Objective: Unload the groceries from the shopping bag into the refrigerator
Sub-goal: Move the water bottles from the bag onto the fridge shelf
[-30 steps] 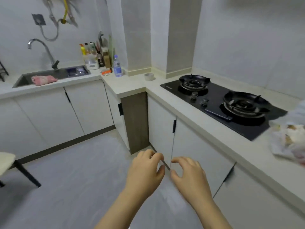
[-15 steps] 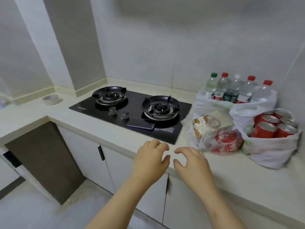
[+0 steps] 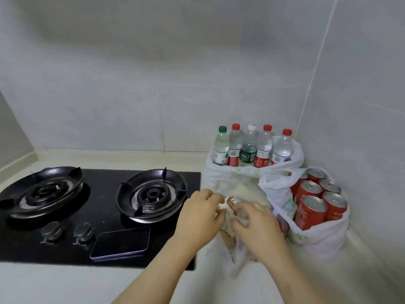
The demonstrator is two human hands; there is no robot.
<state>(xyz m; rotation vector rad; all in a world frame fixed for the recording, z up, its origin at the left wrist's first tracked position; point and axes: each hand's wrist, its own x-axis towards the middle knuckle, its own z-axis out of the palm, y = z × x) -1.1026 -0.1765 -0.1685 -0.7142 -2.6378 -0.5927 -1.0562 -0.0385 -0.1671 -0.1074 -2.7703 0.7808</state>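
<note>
The left hand (image 3: 201, 213) and right hand (image 3: 256, 224) have moved from the table (image 3: 65, 281) edge onto the nearest bag (image 3: 235, 260), fingers curled at its mouth; whether they grip it, I cannot tell. Bottles (image 3: 249, 148) stand beyond, cans (image 3: 313, 207) to the right. Unloading is only starting.

Three white plastic shopping bags stand bunched at right of frame: the rear bag (image 3: 219, 174) holds five upright water bottles (image 3: 248, 148), the right bag (image 3: 324, 236) holds upright red cans (image 3: 313, 207), and the front bag (image 3: 243, 188) lies crumpled.
</note>
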